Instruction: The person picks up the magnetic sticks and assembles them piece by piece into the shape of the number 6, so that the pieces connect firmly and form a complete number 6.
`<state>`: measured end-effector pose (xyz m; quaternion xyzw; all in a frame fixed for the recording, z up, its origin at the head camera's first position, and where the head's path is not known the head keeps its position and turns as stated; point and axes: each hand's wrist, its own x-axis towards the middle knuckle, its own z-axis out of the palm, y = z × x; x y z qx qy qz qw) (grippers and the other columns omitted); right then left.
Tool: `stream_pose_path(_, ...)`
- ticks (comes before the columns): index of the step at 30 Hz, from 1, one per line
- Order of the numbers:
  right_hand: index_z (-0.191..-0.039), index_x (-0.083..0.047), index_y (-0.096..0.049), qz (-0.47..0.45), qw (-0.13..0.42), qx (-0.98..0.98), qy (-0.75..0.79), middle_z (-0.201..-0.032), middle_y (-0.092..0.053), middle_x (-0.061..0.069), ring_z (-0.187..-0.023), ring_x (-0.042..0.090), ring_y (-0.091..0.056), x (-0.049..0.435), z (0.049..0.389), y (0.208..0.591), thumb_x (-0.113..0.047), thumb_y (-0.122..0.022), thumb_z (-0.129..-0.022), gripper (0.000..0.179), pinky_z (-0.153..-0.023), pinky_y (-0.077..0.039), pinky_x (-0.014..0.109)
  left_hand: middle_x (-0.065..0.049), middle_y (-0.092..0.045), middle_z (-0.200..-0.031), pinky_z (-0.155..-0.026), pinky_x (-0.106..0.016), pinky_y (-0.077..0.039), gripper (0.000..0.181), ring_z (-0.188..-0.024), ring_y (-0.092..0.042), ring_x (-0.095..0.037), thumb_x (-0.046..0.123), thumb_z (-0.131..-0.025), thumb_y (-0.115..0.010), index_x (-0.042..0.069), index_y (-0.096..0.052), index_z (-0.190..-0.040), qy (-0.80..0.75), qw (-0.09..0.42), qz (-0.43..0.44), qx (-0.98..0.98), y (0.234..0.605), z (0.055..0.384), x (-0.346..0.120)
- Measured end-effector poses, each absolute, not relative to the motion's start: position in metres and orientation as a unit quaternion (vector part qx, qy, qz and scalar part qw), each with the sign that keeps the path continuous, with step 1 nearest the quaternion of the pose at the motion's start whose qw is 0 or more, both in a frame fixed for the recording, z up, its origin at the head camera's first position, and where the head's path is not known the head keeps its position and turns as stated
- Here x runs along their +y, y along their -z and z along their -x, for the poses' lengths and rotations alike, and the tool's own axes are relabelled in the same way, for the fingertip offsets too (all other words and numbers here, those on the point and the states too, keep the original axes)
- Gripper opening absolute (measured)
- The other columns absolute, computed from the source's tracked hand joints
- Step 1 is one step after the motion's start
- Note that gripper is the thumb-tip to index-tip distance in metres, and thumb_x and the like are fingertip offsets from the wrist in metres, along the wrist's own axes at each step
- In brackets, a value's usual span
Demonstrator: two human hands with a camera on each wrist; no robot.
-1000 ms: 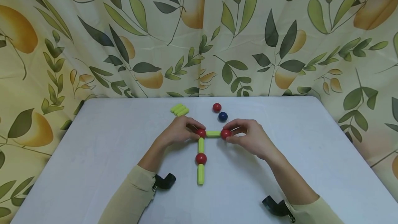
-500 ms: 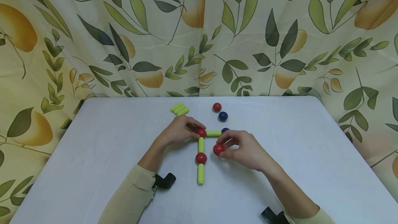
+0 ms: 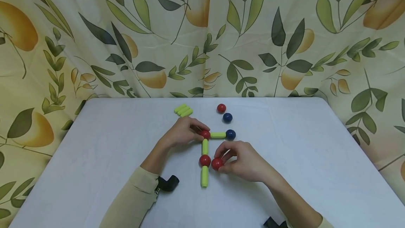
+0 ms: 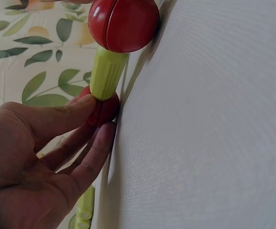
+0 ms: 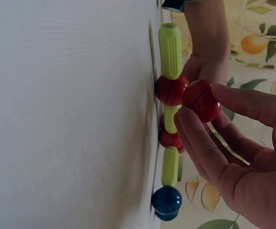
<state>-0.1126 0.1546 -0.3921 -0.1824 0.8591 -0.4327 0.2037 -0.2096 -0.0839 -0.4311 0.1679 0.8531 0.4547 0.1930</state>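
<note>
My left hand (image 3: 182, 132) pinches the red ball (image 3: 206, 135) at the corner of an L-shaped chain of balls and green rods. From that corner one green rod (image 3: 218, 135) runs right to a blue ball (image 3: 230, 134). Another green rod (image 3: 205, 146) runs toward me to a second red ball (image 3: 205, 160), and a third green rod (image 3: 204, 177) extends beyond it with a bare near end. Between thumb and fingertips, my right hand (image 3: 245, 162) holds a separate red ball (image 5: 202, 101), just right of the second red ball and raised off the table in the right wrist view.
Behind the chain, a loose red ball (image 3: 221, 108) and a loose blue ball (image 3: 227, 118) lie on the white-covered table (image 3: 126, 115). Several green rods (image 3: 183, 110) lie together at the back, left of them. A patterned curtain (image 3: 177, 45) hangs behind the table.
My right hand has brought its red ball from over the chain's right end toward me and slightly left, uncovering the blue ball there. My left hand stays on the corner ball.
</note>
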Motion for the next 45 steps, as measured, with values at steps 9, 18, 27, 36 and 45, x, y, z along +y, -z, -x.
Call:
stream_pose_path(9, -0.101, -0.019, -0.074, 0.206, 0.228, 0.856, 0.416, -0.095, -0.073, -0.005, -0.090, 0.017, -0.068, 0.148, 0.105, 0.388, -0.012, -0.086, -0.083, 0.022, -0.072, -0.059, 0.028, 0.005, -0.077, -0.111, -0.094, -0.035, -0.055, 0.031, -0.105, -0.067, -0.016, 0.010, -0.088, -0.083, 0.024, -0.081, -0.115, -0.454, 0.192, -0.169, 0.854, 0.430, 0.210, -0.084)
stream_pose_path(18, -0.100, -0.018, -0.074, 0.229, 0.254, 0.847, 0.407, -0.093, -0.071, -0.005, -0.088, 0.016, -0.066, 0.143, 0.096, 0.387, -0.009, -0.087, -0.081, 0.024, -0.073, -0.059, 0.024, 0.007, -0.076, -0.110, -0.094, -0.034, -0.055, 0.031, -0.104, -0.066, -0.016, 0.011, -0.088, -0.083, 0.026, -0.081, -0.115, -0.452, 0.191, -0.169, 0.855, 0.432, 0.210, -0.084)
stream_pose_path(27, -0.100, -0.020, -0.074, 0.256, 0.281, 0.830, 0.408, -0.094, -0.071, -0.008, -0.086, 0.014, -0.068, 0.139, 0.088, 0.389, -0.006, -0.087, -0.080, 0.027, -0.076, -0.059, 0.025, 0.007, -0.076, -0.111, -0.093, -0.034, -0.055, 0.031, -0.105, -0.066, -0.016, 0.011, -0.088, -0.083, 0.026, -0.081, -0.116, -0.451, 0.192, -0.163, 0.856, 0.433, 0.211, -0.084)
stream_pose_path(36, -0.099, -0.019, -0.074, 0.270, 0.308, 0.814, 0.411, -0.092, -0.071, -0.009, -0.084, 0.012, -0.068, 0.134, 0.085, 0.393, -0.006, -0.087, -0.080, 0.027, -0.075, -0.059, 0.024, 0.006, -0.077, -0.111, -0.093, -0.034, -0.056, 0.031, -0.104, -0.067, -0.015, 0.010, -0.088, -0.083, 0.025, -0.081, -0.115, -0.452, 0.184, -0.167, 0.857, 0.433, 0.209, -0.083)
stream_pose_path(45, -0.103, -0.018, -0.075, 0.276, 0.297, 0.822, 0.401, -0.091, -0.070, -0.010, -0.083, 0.009, -0.067, 0.131, 0.083, 0.397, -0.008, -0.088, -0.079, 0.029, -0.076, -0.059, 0.024, 0.006, -0.077, -0.109, -0.093, -0.034, -0.055, 0.031, -0.103, -0.067, -0.015, 0.010, -0.088, -0.082, 0.022, -0.081, -0.116, -0.451, 0.183, -0.174, 0.856, 0.433, 0.209, -0.083)
